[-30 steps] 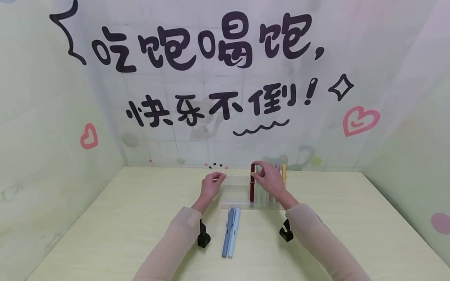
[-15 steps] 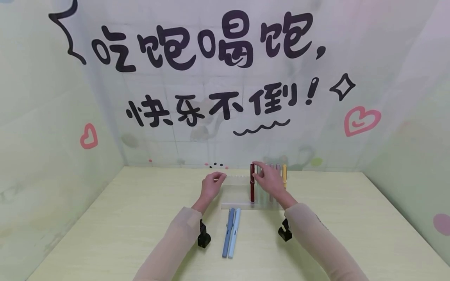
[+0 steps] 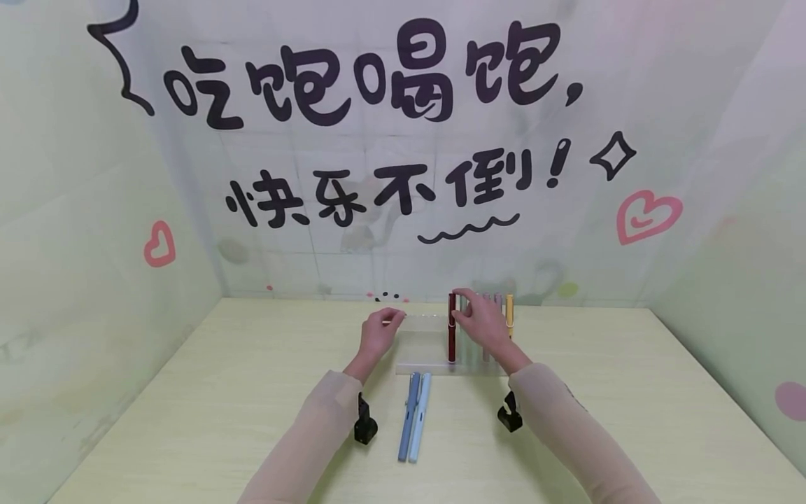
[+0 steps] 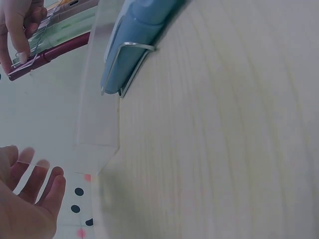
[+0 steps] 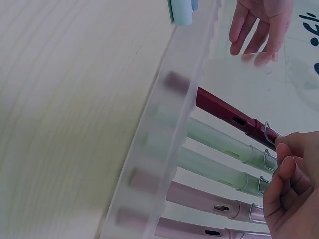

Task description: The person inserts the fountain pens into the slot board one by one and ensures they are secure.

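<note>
My left hand (image 3: 380, 332) pinches the left upper edge of a clear pen rack (image 3: 418, 369); fingers show on both sides of its panel in the right wrist view. At the top of a dark red pen (image 3: 451, 343) standing upright in the rack, my right hand (image 3: 486, 322) holds the cap between thumb and fingers. In the right wrist view the pen's lower end sits behind the frosted front ledge. Beside it stand green pens (image 5: 219, 139) and pinkish pens (image 5: 199, 199), partly covered by the right hand. A yellow pen (image 3: 509, 309) stands at the right end.
A darker blue pen (image 3: 408, 423) and a light blue pen (image 3: 420, 423) lie side by side on the pale wooden table (image 3: 220, 406), in front of the rack. A printed backdrop (image 3: 315, 266) rises behind. Black wrist cameras (image 3: 364, 423) hang under the sleeves.
</note>
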Tool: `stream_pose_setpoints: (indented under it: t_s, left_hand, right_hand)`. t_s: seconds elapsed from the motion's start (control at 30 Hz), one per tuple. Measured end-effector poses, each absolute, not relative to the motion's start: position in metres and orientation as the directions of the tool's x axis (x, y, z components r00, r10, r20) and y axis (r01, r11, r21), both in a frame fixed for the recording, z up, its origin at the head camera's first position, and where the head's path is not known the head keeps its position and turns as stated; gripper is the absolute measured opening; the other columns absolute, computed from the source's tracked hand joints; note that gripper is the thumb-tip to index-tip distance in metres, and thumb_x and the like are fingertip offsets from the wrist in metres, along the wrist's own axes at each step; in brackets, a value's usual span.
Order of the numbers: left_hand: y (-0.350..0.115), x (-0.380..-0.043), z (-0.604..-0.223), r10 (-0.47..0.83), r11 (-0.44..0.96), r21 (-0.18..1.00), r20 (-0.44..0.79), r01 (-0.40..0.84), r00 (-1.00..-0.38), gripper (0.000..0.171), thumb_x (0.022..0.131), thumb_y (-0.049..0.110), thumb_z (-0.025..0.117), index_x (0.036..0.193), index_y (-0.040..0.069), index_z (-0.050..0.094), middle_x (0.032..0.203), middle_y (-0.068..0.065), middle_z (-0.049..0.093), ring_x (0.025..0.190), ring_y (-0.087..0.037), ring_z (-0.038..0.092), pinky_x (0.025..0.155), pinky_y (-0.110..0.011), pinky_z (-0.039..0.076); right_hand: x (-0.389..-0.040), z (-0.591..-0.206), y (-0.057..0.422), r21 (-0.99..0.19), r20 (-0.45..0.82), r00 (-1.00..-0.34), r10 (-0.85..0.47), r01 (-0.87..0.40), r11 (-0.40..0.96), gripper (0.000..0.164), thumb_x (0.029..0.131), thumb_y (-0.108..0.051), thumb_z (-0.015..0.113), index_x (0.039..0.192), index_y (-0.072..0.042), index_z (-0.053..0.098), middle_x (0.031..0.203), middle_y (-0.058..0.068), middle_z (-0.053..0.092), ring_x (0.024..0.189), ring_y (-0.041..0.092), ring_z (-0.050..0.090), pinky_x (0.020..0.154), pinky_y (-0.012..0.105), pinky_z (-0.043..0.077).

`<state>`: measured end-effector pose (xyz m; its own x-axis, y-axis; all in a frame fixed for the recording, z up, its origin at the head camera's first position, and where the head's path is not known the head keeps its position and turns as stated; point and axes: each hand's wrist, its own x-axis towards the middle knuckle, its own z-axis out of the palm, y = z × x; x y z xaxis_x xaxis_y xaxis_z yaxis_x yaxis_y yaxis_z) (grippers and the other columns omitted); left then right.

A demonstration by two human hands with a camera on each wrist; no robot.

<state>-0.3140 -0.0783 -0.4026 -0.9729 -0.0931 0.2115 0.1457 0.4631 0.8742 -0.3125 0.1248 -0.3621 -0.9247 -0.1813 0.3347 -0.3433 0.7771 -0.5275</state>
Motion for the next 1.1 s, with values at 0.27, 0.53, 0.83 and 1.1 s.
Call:
stream_pose_setpoints:
  t_s: [0.27, 0.53, 0.83, 1.1]
  left_hand:
    - [-0.078, -0.314, -0.402, -0.094, 0.463, 0.876, 0.204, 0.138, -0.974, 0.023, 0.092, 0.020, 0.055, 0.101, 0.001, 0.065, 0.098, -0.012, 0.064, 0.093, -0.026, 0.059, 0.078, -0.034, 0.050]
    - [-0.079, -0.314, -0.403, -0.091, 0.468, 0.870, 0.221, 0.154, -0.971, 0.023, 0.092, 0.020, 0.056, 0.099, 0.001, 0.066, 0.096, -0.012, 0.065, 0.091, -0.026, 0.060, 0.077, -0.034, 0.051]
    - [-0.080, -0.315, -0.405, -0.083, 0.461, 0.872, 0.229, 0.166, -0.970, 0.022, 0.092, 0.019, 0.055, 0.099, 0.000, 0.066, 0.096, -0.012, 0.065, 0.092, -0.026, 0.060, 0.077, -0.034, 0.051]
    - [-0.080, -0.314, -0.403, -0.085, 0.450, 0.880, 0.216, 0.156, -0.973, 0.023, 0.092, 0.020, 0.055, 0.100, 0.001, 0.065, 0.097, -0.012, 0.064, 0.093, -0.026, 0.059, 0.078, -0.034, 0.050]
  right_hand:
    - [-0.307, -0.366, 0.127, -0.525, 0.424, -0.888, -0.177, -0.400, 0.751, 0.042, 0.083, -0.014, 0.066, 0.123, -0.006, 0.055, 0.058, -0.003, 0.050, 0.055, 0.015, 0.045, 0.090, 0.051, 0.036]
    - [-0.289, -0.375, 0.122, -0.520, 0.437, -0.869, -0.229, -0.453, 0.724, 0.034, 0.083, -0.013, 0.066, 0.116, -0.006, 0.059, 0.055, -0.005, 0.047, 0.048, 0.011, 0.042, 0.063, 0.033, 0.047]
    - [-0.273, -0.387, 0.114, -0.552, 0.393, -0.875, -0.283, -0.471, 0.688, 0.027, 0.082, -0.013, 0.067, 0.108, -0.007, 0.062, 0.055, -0.007, 0.046, 0.047, 0.009, 0.042, 0.042, 0.022, 0.036]
    - [-0.264, -0.396, 0.111, -0.535, 0.379, -0.862, -0.337, -0.501, 0.680, 0.020, 0.081, -0.014, 0.069, 0.100, -0.008, 0.064, 0.056, -0.009, 0.046, 0.048, 0.007, 0.041, 0.043, 0.021, 0.036]
